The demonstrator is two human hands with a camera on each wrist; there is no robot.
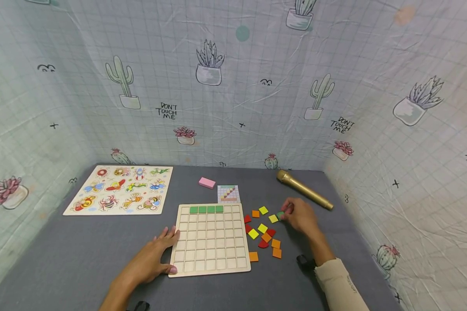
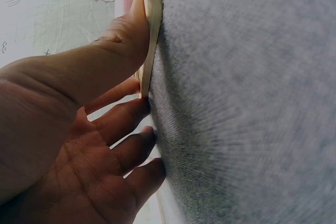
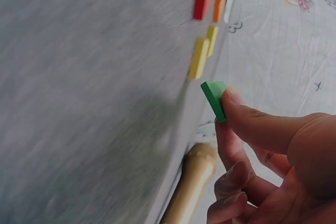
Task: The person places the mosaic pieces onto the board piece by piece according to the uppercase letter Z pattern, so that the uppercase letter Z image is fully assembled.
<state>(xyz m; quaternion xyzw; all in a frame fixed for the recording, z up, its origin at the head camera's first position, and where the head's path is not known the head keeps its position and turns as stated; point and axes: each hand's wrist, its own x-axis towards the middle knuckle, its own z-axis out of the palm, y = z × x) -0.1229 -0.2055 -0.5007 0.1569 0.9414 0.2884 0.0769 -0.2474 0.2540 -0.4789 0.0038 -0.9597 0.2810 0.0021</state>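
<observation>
A pale wooden grid board lies flat on the table, with a short row of green square tiles in its top row. My left hand rests at the board's left edge with its fingers spread; in the left wrist view the thumb lies on the board near a corner. My right hand, right of the board, pinches a green square tile between thumb and a finger. Close by it lies a yellow tile. Several red, orange and yellow tiles are scattered between that hand and the board.
Behind the board sits a small printed pattern card, with a pink block beyond it. A gold microphone lies at the back right. At the back left is an insect picture board. Printed cloth walls enclose the table.
</observation>
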